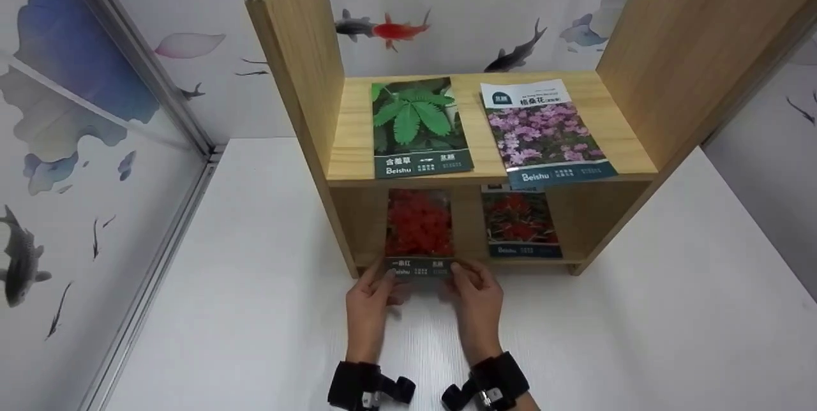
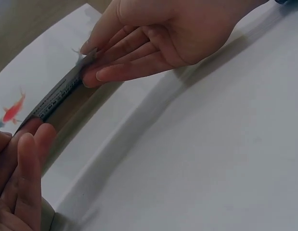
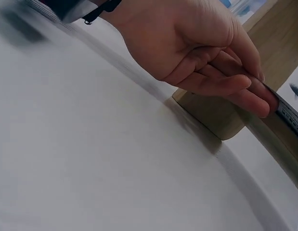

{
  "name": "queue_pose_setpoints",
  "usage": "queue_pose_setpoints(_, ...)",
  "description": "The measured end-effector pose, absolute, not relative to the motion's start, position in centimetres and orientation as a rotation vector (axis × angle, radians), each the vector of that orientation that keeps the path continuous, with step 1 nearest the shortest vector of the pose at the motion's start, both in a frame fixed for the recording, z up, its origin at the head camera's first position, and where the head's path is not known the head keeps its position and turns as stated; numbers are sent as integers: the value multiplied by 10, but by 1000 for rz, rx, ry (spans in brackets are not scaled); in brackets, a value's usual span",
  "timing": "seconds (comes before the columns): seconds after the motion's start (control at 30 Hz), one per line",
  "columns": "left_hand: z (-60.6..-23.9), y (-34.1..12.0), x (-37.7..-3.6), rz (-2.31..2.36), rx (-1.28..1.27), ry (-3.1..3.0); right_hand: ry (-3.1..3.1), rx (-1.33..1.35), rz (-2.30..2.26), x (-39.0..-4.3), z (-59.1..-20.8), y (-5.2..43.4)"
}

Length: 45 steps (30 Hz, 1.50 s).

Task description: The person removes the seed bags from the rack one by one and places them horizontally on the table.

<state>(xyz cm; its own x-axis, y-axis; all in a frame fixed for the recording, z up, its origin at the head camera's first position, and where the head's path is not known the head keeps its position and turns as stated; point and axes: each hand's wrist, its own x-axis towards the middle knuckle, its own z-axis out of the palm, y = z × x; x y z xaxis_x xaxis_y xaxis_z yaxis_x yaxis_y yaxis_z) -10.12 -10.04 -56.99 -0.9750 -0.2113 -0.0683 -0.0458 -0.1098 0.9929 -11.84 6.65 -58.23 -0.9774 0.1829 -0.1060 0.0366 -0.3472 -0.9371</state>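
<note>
Head view. Red-flower seed packet [image 1: 419, 230] lying half in the lower-left bay of the wooden shelf unit [image 1: 300, 79], near edge jutting out over the white surface [image 1: 638, 334]. Left hand [image 1: 369, 299] and right hand [image 1: 475, 296] pinching that near edge at its two corners, fingers clamped on the packet. Lower-right bay: second red packet [image 1: 522, 223]. Upper board: green-leaf packet [image 1: 420, 127] and purple-flower packet [image 1: 546, 133], side by side, apart. Fish-pattern wall behind.

Left wrist view. Dark printed edge of the packet [image 2: 57, 96] seen edge-on, held between thumb and fingers [image 2: 120, 72] of the left hand at one end; fingers of the other hand [image 2: 23, 163] at the opposite end.

Right wrist view. Fingers [image 3: 245, 96] closed onto the packet's edge strip [image 3: 289, 118], beside the shelf unit's foot [image 3: 211, 115].

Step judged in hand: packet midway through the bay mouth, direction not readable. Next move calls for an even, level two-handed slide, keeping the packet flat and clear of its neighbour.
</note>
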Motion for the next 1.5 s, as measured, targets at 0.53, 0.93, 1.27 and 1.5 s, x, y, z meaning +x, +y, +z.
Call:
queue_pose_setpoints(0.53,-564,-95,-67,-2317,343,-1934,-1969,-66,2612,-103,-575,78)
queue_pose_setpoints(0.93,-551,-102,-39,-2189,476,-2118,-2240,138,2580,-80,-555,83)
queue_pose_setpoints(1.27,-547,-104,-21,-2169,564,-2135,-2336,209,2517,-67,-567,82)
queue_pose_setpoints(1.5,-550,-104,-19,-2190,506,-2128,-2281,226,2551,-62,-575,85)
